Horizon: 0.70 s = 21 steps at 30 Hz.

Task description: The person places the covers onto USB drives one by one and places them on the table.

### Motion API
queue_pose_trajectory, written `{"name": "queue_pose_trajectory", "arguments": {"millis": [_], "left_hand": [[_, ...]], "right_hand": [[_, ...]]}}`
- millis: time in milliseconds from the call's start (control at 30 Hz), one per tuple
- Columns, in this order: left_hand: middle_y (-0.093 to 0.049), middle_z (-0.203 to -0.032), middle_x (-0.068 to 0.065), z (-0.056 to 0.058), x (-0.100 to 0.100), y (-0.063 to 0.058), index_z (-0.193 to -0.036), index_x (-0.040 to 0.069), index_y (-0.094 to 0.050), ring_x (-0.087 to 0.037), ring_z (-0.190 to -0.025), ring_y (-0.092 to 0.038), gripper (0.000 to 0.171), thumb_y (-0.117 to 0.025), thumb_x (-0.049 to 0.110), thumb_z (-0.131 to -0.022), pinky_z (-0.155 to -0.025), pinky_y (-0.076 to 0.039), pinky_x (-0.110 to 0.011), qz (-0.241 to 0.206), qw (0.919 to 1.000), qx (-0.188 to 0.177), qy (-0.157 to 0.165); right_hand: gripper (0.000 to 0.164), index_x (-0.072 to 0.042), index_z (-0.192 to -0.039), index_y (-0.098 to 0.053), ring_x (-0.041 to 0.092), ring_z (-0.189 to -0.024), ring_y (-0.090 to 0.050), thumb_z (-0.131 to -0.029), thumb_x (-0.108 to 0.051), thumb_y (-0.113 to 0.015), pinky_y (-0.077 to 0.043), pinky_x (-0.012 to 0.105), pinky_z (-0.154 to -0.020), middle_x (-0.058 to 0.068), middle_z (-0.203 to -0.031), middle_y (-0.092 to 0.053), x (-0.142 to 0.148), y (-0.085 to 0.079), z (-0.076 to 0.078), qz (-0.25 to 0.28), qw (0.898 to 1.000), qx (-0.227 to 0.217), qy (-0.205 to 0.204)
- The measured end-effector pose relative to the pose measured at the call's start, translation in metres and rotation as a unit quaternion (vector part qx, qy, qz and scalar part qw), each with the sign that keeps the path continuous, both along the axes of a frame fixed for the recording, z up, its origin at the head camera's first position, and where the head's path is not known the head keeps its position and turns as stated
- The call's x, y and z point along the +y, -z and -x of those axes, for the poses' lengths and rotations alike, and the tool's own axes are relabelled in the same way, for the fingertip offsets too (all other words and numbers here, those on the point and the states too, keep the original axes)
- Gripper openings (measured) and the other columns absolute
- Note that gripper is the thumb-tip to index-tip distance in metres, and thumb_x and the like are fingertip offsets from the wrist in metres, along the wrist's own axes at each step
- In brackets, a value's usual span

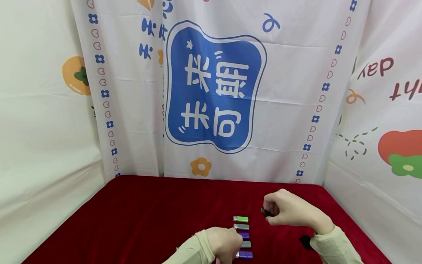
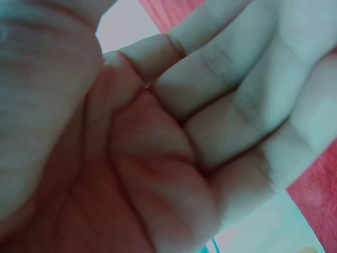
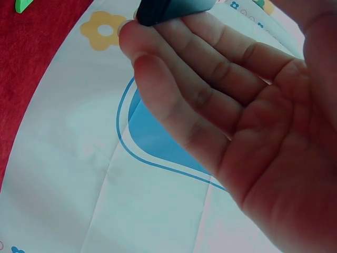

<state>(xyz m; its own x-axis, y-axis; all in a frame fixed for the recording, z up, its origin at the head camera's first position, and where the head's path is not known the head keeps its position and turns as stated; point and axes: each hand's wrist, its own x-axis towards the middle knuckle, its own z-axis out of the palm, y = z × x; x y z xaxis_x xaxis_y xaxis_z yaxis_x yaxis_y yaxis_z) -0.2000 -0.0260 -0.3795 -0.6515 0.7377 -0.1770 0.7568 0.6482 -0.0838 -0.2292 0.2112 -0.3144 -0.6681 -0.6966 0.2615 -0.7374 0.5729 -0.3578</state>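
Observation:
My right hand [image 1: 290, 209] pinches a black USB stick [image 1: 268, 213], its metal plug toward the left. In the right wrist view the stick's dark body [image 3: 174, 9] lies across the fingertips. On the red cloth a column of USB sticks runs toward me: a green one [image 1: 241, 219], a grey one [image 1: 242, 227], a purple one [image 1: 244, 235], another grey one [image 1: 246, 244] and a second purple one [image 1: 245, 255]. Over the left ends of the nearer sticks is my left hand [image 1: 225, 240], fingers down. Its fingertips are hidden, so I cannot tell whether it holds anything.
Dark red cloth [image 1: 148, 216] covers the table. A black object [image 1: 306, 242] shows beside my right sleeve, partly covered by it. Printed white curtains [image 1: 290, 110] stand behind and on both sides.

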Motion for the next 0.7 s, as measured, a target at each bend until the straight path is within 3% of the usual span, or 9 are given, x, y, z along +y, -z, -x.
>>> {"name": "queue_pose_trajectory", "arguments": {"millis": [200, 467, 700], "left_hand": [[-0.047, -0.038, 0.013, 0.008, -0.009, -0.009, -0.051, 0.02, -0.058, 0.004, -0.037, -0.046, 0.033, -0.086, 0.016, -0.069, -0.042, -0.039, -0.015, -0.077, 0.9962, -0.035, 0.02], [-0.044, -0.052, 0.02, 0.022, -0.022, -0.026, -0.057, 0.019, -0.058, 0.007, -0.046, -0.036, 0.031, -0.087, 0.017, -0.068, -0.045, -0.035, -0.011, -0.166, 0.9849, 0.011, 0.05], [-0.05, -0.058, 0.02, 0.031, -0.037, -0.045, -0.07, 0.018, -0.063, 0.009, -0.053, -0.047, 0.023, -0.084, 0.015, -0.075, -0.053, -0.041, -0.01, -0.236, 0.97, 0.014, 0.055]], "right_hand": [[0.023, -0.025, -0.076, -0.061, 0.004, -0.058, -0.053, -0.078, -0.009, -0.078, -0.048, 0.025, -0.054, -0.013, -0.064, -0.055, -0.001, -0.001, 0.0, -0.003, 1.0, 0.001, 0.005], [0.024, -0.025, -0.076, -0.06, 0.004, -0.058, -0.053, -0.078, -0.008, -0.078, -0.048, 0.025, -0.054, -0.014, -0.064, -0.054, -0.001, 0.0, 0.0, -0.003, 1.0, 0.005, 0.003], [0.023, -0.025, -0.077, -0.061, 0.005, -0.058, -0.053, -0.08, -0.009, -0.077, -0.048, 0.025, -0.054, -0.013, -0.064, -0.055, -0.002, -0.001, -0.001, 0.001, 1.0, -0.005, 0.003]]}}
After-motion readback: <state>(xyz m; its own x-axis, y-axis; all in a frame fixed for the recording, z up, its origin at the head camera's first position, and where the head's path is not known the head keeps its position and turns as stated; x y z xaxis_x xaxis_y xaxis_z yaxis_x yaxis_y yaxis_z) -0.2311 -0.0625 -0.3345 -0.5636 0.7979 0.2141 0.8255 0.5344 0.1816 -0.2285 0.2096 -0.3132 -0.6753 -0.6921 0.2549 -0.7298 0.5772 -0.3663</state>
